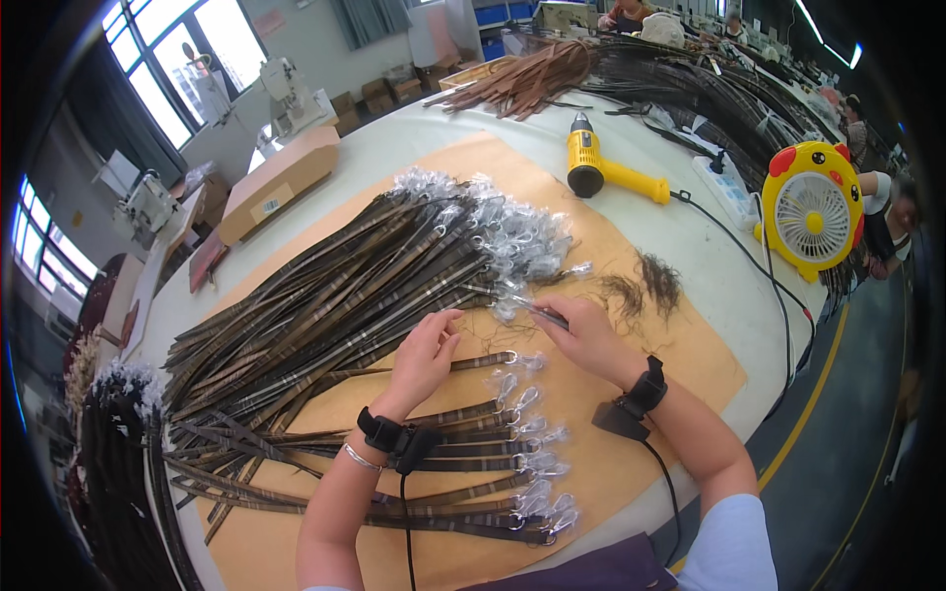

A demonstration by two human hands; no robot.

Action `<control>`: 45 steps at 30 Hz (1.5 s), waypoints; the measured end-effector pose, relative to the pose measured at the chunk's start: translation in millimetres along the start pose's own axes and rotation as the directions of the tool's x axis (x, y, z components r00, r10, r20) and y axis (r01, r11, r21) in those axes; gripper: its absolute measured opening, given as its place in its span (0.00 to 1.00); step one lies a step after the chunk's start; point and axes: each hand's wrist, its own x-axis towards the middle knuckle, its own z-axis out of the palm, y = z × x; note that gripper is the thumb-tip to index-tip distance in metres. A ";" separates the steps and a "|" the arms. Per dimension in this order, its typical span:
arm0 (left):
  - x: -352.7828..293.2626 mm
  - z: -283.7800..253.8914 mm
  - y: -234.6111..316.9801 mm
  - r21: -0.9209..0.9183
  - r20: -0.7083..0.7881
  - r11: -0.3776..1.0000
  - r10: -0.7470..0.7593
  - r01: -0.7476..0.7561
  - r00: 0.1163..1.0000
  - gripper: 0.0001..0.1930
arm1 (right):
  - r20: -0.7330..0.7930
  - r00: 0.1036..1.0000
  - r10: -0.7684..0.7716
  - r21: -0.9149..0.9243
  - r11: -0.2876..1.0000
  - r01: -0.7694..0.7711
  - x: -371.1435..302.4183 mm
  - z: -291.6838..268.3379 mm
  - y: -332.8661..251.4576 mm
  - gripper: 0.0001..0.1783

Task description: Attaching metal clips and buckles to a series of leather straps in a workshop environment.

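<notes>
My right hand (583,335) is closed around a pair of slim thread snips (548,315), their metal tip pointing left toward the strap ends. To its left, my left hand (426,353) has bent fingers with a gap between thumb and forefinger, and I see nothing held in it. Both hands are beside a large pile of dark plaid straps (325,281). Metal clasps in clear plastic wrapping (527,236) are bunched at the pile's right end. Nearer to me, several separate straps (463,451) lie side by side with their wrapped clasps on the right.
Brown paper (680,345) covers part of the white table (724,251). Dark thread scraps (658,284) lie right of the pile. Beyond are a yellow heat gun (616,175), a yellow fan (813,219) with trailing cords, a cardboard box (281,185) and brown strips (527,79). More straps (118,473) hang at left.
</notes>
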 end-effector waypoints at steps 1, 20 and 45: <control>-3.9 -1.6 0.6 0.118 0.038 0.993 0.020 -0.025 0.999 0.17 | -0.016 0.998 -0.057 0.048 0.997 0.058 0.8 5.9 -0.9 0.11; -56.9 -14.4 3.7 0.338 0.087 0.902 0.255 -0.270 0.963 0.04 | -0.026 0.995 -0.097 -0.515 0.854 0.070 -7.2 -31.5 14.5 0.10; -5.3 42.4 7.8 0.096 0.008 0.978 0.184 -0.184 0.983 0.05 | -0.040 0.996 -0.077 0.046 0.996 0.079 -0.7 24.9 -15.4 0.12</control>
